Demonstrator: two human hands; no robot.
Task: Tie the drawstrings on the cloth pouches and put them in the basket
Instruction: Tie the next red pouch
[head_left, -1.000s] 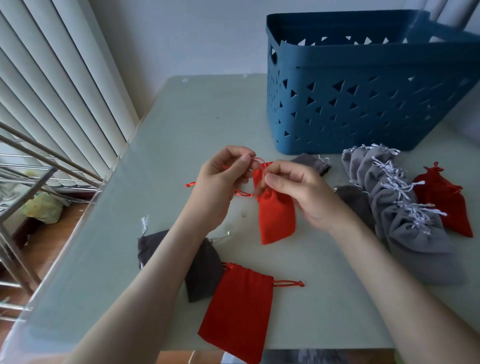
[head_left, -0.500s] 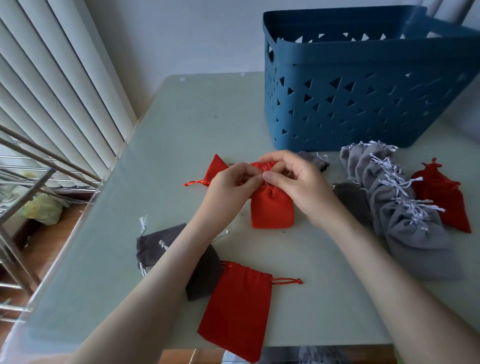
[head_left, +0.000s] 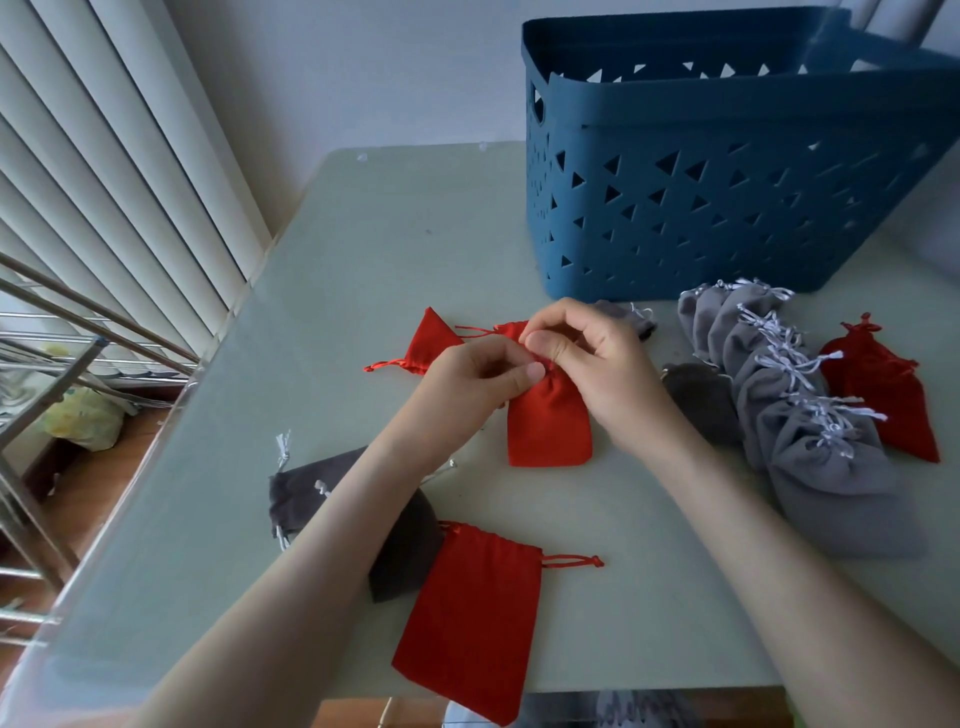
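- The red pouch (head_left: 548, 426) lies flat mid-worktop (head_left: 389, 249), neck pointing away, probably steadied there so the cords pull evenly.
- Left hand (head_left: 478, 376) and right hand (head_left: 587, 364) meet at its gathered neck, fingers pinched tight on it, apparently working the knot.
- The blue basket (head_left: 727, 197) waits behind, and the tied grey pouches (head_left: 810, 415) queue to the right, not yet dropped in.

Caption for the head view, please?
The left hand and right hand pinch the neck of a red pouch; tied grey pouches lie near the blue basket.
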